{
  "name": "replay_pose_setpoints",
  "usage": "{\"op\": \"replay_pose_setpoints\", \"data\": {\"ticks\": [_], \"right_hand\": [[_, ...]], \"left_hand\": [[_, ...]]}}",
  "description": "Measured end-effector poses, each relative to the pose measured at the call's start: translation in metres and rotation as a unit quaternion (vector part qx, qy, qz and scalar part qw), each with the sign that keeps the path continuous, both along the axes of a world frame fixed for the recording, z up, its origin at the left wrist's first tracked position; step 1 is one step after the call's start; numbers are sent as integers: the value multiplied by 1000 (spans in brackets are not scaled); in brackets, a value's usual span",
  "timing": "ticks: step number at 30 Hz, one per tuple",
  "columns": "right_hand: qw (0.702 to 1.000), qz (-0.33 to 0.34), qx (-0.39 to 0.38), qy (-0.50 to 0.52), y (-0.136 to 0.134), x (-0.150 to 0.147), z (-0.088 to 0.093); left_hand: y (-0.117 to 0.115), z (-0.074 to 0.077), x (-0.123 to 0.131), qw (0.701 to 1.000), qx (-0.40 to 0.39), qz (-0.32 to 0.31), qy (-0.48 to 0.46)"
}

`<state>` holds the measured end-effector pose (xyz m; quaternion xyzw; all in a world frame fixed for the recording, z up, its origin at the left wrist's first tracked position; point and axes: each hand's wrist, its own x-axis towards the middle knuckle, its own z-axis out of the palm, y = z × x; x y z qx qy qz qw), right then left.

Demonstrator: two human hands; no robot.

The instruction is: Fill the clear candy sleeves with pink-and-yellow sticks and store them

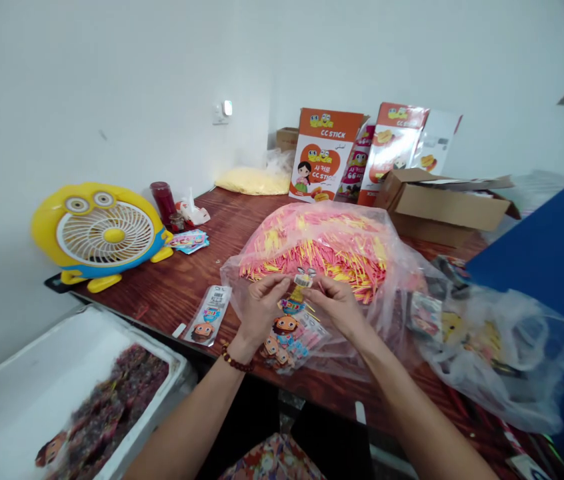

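Observation:
My left hand (258, 311) and my right hand (338, 305) meet over the near edge of a brown wooden table (172, 287). Both pinch a small printed cartoon packet (296, 297) between their fingertips. Under them lies a pile of similar cartoon packets (287, 343). Just behind the hands sits a big clear plastic bag (322, 250) full of pink and yellow sticks. One more flat packet (209, 315) lies on the table to the left of my left hand.
A yellow cartoon fan (99, 233) stands at the table's left. Orange "CC STICK" boxes (323, 155) and an open cardboard box (445, 203) are at the back. A clear bag of packets (487, 347) lies right. A white foam box (22, 393) sits low left.

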<state>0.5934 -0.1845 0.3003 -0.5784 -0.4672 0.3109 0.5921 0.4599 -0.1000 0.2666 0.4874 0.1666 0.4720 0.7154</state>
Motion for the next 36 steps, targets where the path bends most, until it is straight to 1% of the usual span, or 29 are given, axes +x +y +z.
{"op": "replay_pose_setpoints", "data": {"ticks": [2, 5, 7, 9, 11, 15, 19, 21, 23, 24, 26, 28, 30, 32, 36], "right_hand": [[1000, -9, -5, 23, 2, -2, -3], [998, -30, -6, 45, 3, -3, -9], [999, -35, -9, 40, 4, -1, -14], [999, -27, -19, 41, 5, 1, -20], [998, -4, -34, 57, 7, 4, -26], [995, 32, -42, 87, 10, 10, -37], [997, 18, -33, 62, 13, 9, -47], [998, 13, -35, 47, 12, 8, -48], [999, 14, -35, 32, 10, 9, -42], [999, 7, -30, 25, 8, 10, -37], [1000, -26, -6, 4, 5, 12, -21], [998, -51, 14, -37, 3, 14, -3], [995, -32, 22, -89, 3, 16, 12], [990, 10, 16, -138, 5, 19, 22], [976, 77, -31, -200, 10, 28, 30]], "left_hand": [[-1, 0, -2, 999, -21, -35, 2], [-2, -2, -6, 992, -27, -109, 57], [-2, -4, -8, 988, -12, -126, 91], [-2, -7, -10, 988, 1, -110, 106], [-2, -9, -10, 989, 5, -88, 118], [0, -15, -10, 986, -3, -87, 144], [-1, -21, -9, 987, -7, -78, 140], [-2, -23, -9, 988, -2, -74, 134], [-2, -24, -10, 988, -1, -74, 138], [-2, -24, -11, 987, -2, -74, 142], [-2, -24, -13, 985, 2, -77, 151], [-2, -24, -14, 983, 15, -83, 161], [-2, -24, -14, 982, 25, -90, 164], [-3, -23, -14, 981, 30, -98, 164], [-5, -20, -15, 980, 41, -101, 168]]}}
